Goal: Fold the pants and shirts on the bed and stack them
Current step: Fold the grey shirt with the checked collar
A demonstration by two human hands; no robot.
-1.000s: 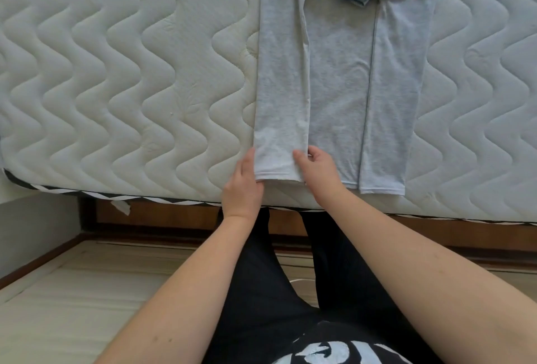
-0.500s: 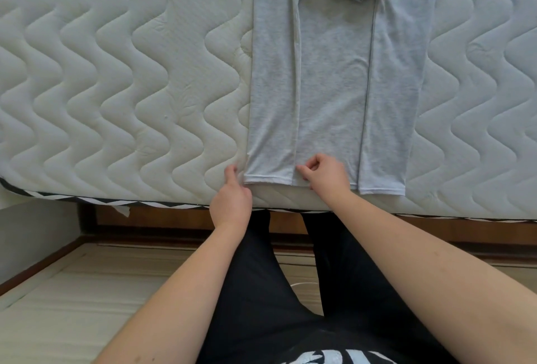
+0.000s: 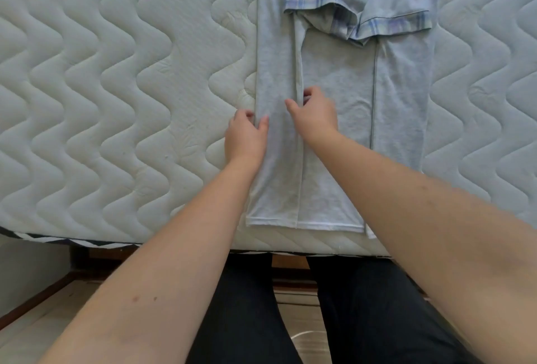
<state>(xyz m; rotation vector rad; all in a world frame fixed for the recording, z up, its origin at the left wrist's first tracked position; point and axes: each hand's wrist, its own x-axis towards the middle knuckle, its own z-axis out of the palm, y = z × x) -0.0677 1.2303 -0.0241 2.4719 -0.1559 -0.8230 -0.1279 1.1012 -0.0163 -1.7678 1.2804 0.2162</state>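
Two hands pinch one shirt

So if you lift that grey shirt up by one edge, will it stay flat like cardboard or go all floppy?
Probably floppy. The grey shirt lies limp on the mattress, and its side panels are already folded in flat along soft creases. It likely feels light, too: the left hand and right hand pinch its folded panel with just fingertips. Lifted by one edge, the folds would probably fall open.
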